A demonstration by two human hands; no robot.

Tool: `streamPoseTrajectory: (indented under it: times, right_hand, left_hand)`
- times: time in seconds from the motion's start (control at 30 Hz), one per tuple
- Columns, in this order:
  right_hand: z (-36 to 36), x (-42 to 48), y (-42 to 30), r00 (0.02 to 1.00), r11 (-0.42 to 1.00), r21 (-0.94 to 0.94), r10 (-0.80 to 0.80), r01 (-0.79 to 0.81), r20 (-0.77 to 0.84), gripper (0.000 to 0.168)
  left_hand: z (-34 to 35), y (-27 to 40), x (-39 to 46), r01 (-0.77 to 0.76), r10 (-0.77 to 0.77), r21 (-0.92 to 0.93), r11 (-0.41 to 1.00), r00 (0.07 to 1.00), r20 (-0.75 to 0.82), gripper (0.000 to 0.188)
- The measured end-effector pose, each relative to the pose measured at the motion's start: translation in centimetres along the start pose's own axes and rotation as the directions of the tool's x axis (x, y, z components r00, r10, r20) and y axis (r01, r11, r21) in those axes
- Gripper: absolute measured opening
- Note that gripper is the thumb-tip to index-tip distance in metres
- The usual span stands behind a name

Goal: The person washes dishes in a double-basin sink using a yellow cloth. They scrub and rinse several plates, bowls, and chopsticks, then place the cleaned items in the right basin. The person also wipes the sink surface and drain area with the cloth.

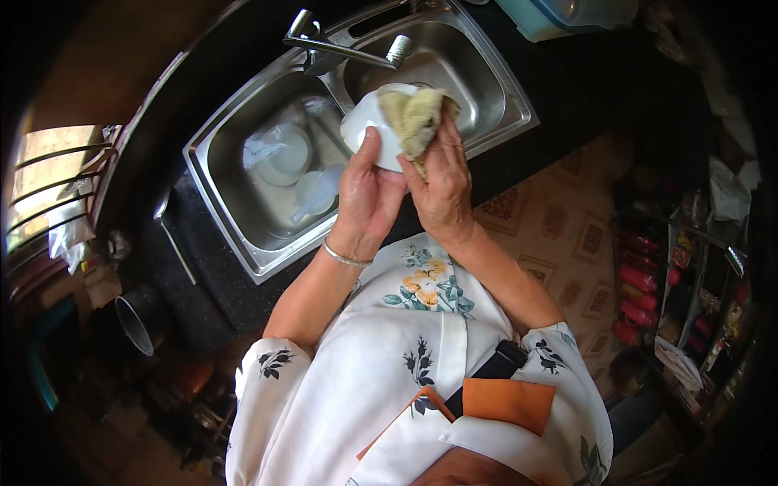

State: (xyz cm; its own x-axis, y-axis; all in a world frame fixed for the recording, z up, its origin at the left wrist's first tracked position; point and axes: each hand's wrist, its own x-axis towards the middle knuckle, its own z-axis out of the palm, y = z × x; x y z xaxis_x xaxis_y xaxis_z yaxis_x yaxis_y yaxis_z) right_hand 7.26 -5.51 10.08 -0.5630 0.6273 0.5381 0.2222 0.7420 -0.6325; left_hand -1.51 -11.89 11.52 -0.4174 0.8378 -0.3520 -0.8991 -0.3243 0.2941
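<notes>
A white bowl [363, 120] is tilted between my two hands, above the near rim of a double-basin stainless steel sink [228, 240]. My left hand [371, 188] grips it from below, the thumb lying against its outer side. In my right hand [445, 182] is a yellowish cloth [416, 115], pressed over the right side of the bowl and hiding part of it. A small white bowl [282, 155] lies in the left basin. Beside it is a pale ladle-like utensil [316, 194] whose exact form is hard to tell.
A chrome faucet [346, 51] reaches over the sink, beyond my hands. On the dark countertop [200, 304] at left lie a thin metal utensil [176, 246] and a dark metal pot [143, 319]. A light-blue plastic container [535, 21] stands at the far right. Crowded shelves [681, 273] stand right of the patterned floor.
</notes>
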Motion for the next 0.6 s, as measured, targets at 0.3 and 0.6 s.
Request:
streamPoseTrajectory:
  times: [0.3, 0.6]
  right_hand:
    - [0.9, 6.1, 2.1, 0.939, 0.989, 0.102, -0.134, 0.106, 0.318, 0.03]
    - [3.5, 5.8, 10.1, 0.654, 0.747, 0.12, 0.479, -0.654, 0.585, 0.044]
  left_hand:
    - [-2.4, -0.3, 0.9, 0.092, -0.076, 0.209, 0.973, 0.994, -0.083, 0.03]
    - [-4.2, -3.8, 1.0, 0.074, 0.072, 0.744, 0.664, 0.984, -0.163, 0.03]
